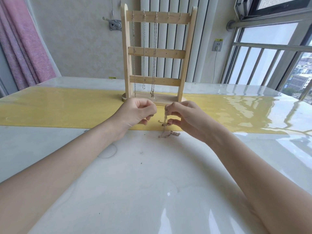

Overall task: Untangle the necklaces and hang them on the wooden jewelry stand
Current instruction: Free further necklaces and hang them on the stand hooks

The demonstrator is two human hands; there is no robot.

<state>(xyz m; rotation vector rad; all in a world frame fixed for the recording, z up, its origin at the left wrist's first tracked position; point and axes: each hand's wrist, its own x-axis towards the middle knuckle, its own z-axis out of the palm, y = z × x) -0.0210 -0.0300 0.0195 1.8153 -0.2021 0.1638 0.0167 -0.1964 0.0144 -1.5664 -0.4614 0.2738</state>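
While the gold chain necklace (165, 123) hangs between both hands just above the counter (152, 191), the right hand (184, 117) pinches it at the top and again lower down, fingers curled on the links. The left hand (137, 114) has its fingers curled close at 9 o'clock of the chain; whether it holds a strand cannot be told. The chain looks light, limp and prone to snagging: take hold near the clasp, pulling gently. At 12 o'clock, the wooden jewelry stand (157, 53) carries three hung necklaces (143, 53); two hooks (174, 15) at its right appear free, with open room above.
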